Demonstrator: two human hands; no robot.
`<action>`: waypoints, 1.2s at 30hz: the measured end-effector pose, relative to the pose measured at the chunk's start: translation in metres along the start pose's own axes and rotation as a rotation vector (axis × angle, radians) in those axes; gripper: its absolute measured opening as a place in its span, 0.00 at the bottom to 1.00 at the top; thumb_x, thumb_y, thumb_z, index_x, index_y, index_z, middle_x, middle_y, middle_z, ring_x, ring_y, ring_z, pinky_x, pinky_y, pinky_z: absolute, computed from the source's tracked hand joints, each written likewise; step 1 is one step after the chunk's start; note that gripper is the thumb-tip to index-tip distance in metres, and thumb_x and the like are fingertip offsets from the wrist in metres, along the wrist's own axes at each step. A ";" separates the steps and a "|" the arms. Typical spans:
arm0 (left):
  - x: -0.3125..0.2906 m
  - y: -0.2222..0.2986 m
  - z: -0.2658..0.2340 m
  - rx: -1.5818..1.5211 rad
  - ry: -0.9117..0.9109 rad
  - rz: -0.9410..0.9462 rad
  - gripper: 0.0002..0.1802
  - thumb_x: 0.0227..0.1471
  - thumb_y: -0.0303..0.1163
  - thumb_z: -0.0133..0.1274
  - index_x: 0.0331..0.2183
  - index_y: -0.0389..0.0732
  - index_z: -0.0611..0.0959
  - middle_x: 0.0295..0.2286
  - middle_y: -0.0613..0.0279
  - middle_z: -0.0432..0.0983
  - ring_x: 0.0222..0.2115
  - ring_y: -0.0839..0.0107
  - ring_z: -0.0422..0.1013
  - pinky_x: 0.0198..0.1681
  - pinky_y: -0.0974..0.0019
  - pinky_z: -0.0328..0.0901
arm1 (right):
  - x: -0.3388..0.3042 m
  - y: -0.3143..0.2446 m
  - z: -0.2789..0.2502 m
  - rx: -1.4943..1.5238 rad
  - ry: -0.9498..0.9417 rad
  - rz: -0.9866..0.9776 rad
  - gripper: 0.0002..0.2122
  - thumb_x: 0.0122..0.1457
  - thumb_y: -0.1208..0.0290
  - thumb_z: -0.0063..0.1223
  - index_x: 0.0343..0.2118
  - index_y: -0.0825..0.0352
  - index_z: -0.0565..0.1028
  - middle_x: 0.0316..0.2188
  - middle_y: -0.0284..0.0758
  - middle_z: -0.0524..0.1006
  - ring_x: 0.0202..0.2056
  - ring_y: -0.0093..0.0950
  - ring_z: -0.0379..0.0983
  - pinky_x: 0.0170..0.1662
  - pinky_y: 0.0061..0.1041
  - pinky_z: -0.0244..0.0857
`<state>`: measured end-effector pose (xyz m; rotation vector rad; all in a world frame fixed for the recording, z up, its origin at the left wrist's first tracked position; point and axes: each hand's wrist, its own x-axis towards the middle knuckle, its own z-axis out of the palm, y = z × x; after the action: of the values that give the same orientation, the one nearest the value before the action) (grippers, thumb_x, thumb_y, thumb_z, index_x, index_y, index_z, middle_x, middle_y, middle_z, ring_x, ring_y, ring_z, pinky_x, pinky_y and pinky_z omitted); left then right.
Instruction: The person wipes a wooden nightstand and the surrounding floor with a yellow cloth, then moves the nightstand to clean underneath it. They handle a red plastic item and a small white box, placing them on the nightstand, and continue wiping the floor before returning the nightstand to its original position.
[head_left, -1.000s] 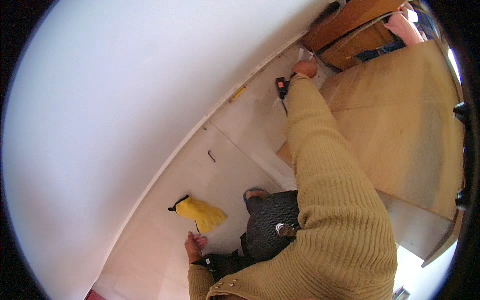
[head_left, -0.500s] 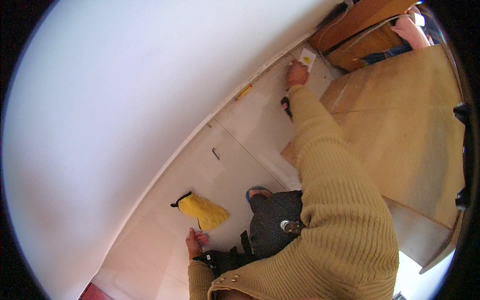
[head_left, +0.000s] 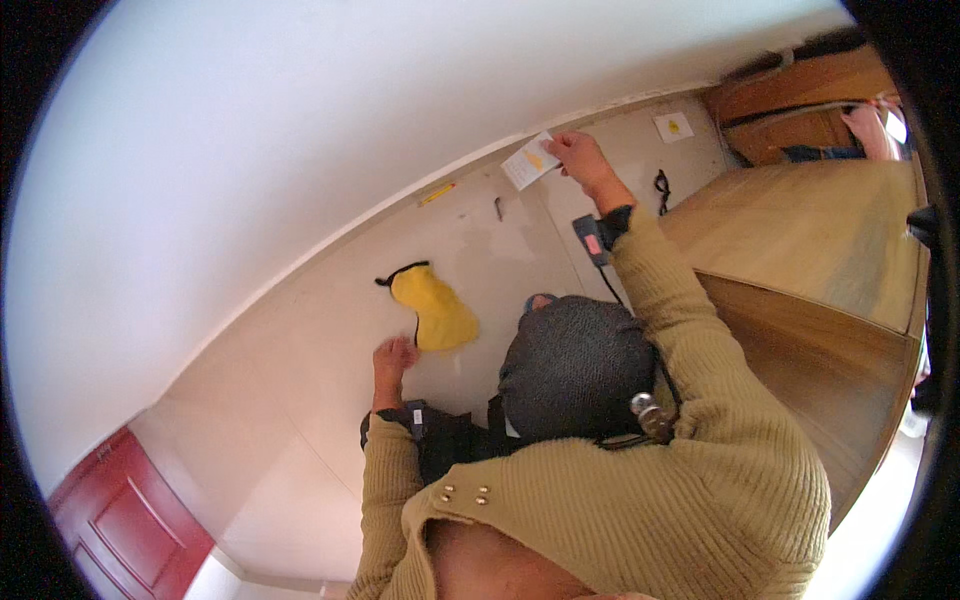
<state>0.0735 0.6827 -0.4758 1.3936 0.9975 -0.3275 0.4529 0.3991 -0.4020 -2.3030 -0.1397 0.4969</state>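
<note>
My right hand (head_left: 584, 162) pinches a white card (head_left: 530, 161) with a yellow picture, holding it near the foot of the wall. A second white card (head_left: 673, 127) with a yellow patch lies on the floor farther right. To the left, a yellow cloth pouch (head_left: 435, 306) with black edging and a cord lies flat on the floor. My left hand (head_left: 396, 354) is beside the pouch's near edge, its fingers loosely bent and slightly blurred; nothing shows in them. Whether it touches the pouch is unclear.
A yellow pencil-like stick (head_left: 437, 194) and a small dark piece (head_left: 498, 208) lie by the wall. A black cord (head_left: 662, 191) lies near the wooden cabinet (head_left: 800, 215). A dark box with a pink label (head_left: 590, 240) is beside my right wrist. Another person's arm (head_left: 872, 130) shows far right.
My right hand has drawn back leftward from beside the far card and now shows a card in its fingers. My left hand's fingers were spread before. The view has turned.
</note>
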 end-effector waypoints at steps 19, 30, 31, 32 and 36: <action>-0.109 0.230 0.074 0.542 0.398 0.933 0.28 0.37 0.39 0.57 0.40 0.36 0.68 0.29 0.52 0.70 0.28 0.56 0.69 0.31 0.59 0.64 | -0.099 -0.234 -0.012 -0.033 -0.768 -0.385 0.12 0.54 0.63 0.51 0.30 0.69 0.74 0.24 0.29 0.73 0.25 0.18 0.68 0.27 0.17 0.66; -0.136 0.220 0.059 -0.959 -0.856 0.459 0.35 0.53 0.53 0.29 0.48 0.31 0.65 0.31 0.51 0.71 0.20 0.74 0.65 0.19 0.74 0.58 | -0.116 -0.247 -0.012 0.294 -1.063 -0.710 0.13 0.57 0.61 0.47 0.34 0.68 0.74 0.23 0.27 0.73 0.26 0.15 0.68 0.30 0.16 0.64; -0.138 0.220 0.063 -0.925 -0.801 0.473 0.35 0.53 0.53 0.30 0.48 0.31 0.64 0.33 0.50 0.71 0.22 0.73 0.66 0.19 0.74 0.59 | -0.115 -0.245 -0.013 0.279 -1.063 -0.710 0.13 0.56 0.61 0.47 0.33 0.67 0.74 0.22 0.26 0.73 0.25 0.15 0.67 0.29 0.16 0.63; -0.141 0.222 0.064 -0.910 -0.734 0.474 0.34 0.54 0.53 0.30 0.49 0.32 0.64 0.34 0.48 0.71 0.23 0.72 0.68 0.20 0.74 0.60 | -0.114 -0.246 -0.014 0.268 -1.053 -0.710 0.13 0.56 0.60 0.47 0.32 0.67 0.74 0.21 0.26 0.72 0.24 0.14 0.67 0.28 0.16 0.63; -0.144 0.222 0.062 -0.705 -0.488 0.602 0.30 0.55 0.49 0.34 0.49 0.33 0.64 0.38 0.45 0.71 0.29 0.68 0.71 0.22 0.74 0.61 | -0.113 -0.239 -0.010 0.262 -0.963 -0.690 0.13 0.56 0.59 0.48 0.27 0.66 0.73 0.17 0.25 0.69 0.20 0.14 0.65 0.24 0.15 0.61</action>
<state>0.1748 0.6220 -0.2309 0.8375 0.2108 0.1347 0.3649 0.5329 -0.1907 -1.4473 -1.1948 1.1105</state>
